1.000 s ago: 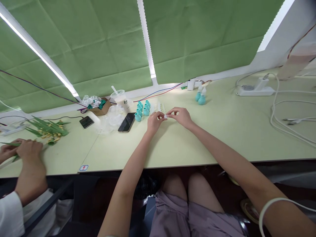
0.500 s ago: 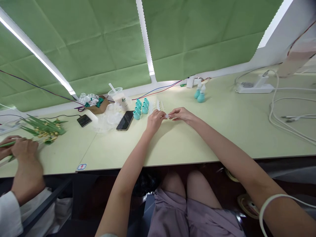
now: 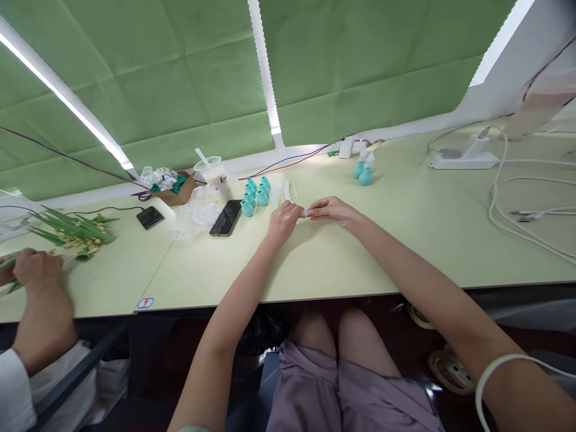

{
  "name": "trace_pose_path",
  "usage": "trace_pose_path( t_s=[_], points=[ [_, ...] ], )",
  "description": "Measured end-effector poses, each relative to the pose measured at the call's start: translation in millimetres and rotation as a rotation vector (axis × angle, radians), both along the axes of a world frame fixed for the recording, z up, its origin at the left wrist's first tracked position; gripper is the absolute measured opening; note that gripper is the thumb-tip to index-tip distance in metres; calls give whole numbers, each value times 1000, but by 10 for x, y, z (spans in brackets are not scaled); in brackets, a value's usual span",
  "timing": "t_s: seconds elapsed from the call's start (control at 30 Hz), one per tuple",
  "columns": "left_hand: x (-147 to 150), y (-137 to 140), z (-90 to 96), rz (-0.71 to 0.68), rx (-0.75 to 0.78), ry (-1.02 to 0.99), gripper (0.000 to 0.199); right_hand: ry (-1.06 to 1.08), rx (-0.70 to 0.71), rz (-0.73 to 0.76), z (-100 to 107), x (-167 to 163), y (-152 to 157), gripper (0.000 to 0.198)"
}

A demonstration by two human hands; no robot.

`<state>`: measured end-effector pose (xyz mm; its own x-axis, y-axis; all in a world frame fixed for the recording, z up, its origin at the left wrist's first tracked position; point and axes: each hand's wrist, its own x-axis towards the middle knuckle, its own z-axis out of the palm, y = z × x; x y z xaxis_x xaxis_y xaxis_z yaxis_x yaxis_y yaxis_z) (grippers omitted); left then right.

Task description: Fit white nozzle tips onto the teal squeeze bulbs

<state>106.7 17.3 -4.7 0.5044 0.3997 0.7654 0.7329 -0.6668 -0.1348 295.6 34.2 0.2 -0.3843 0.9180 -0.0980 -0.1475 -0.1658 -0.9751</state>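
Observation:
My left hand and my right hand meet over the table, their fingertips pinched on one small white piece. Its exact kind is too small to make out, and the fingers cover part of it. Just beyond my left hand lie white strips with small pale parts. Left of them stand several turquoise vase-shaped pieces in two rows. Farther back on the right are two turquoise pieces with white pointed tops.
A phone, crumpled clear plastic, a lidded drink cup and a cardboard box stand to the left. At far left a co-worker's hands are near green stems. A power strip with white cables lies right.
My hands stay together on the small white piece with hardly any movement. The view has shifted slightly, and the co-worker's hands at far left have moved a little.

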Motion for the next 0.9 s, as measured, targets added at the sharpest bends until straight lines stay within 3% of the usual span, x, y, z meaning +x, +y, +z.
trace_pose_path(
  t_s=[0.37, 0.73, 0.9],
  points=[
    [11, -50, 38, -9, 27, -14, 30, 92, -118, 71, 115, -2, -71, 13],
    [31, -97, 64, -20, 129, 52, 32, 83, -63, 80, 54, 9, -49, 23],
    [33, -85, 51, 6, 47, 53, 36, 88, -52, 29, 26, -17, -59, 28]
  ],
)
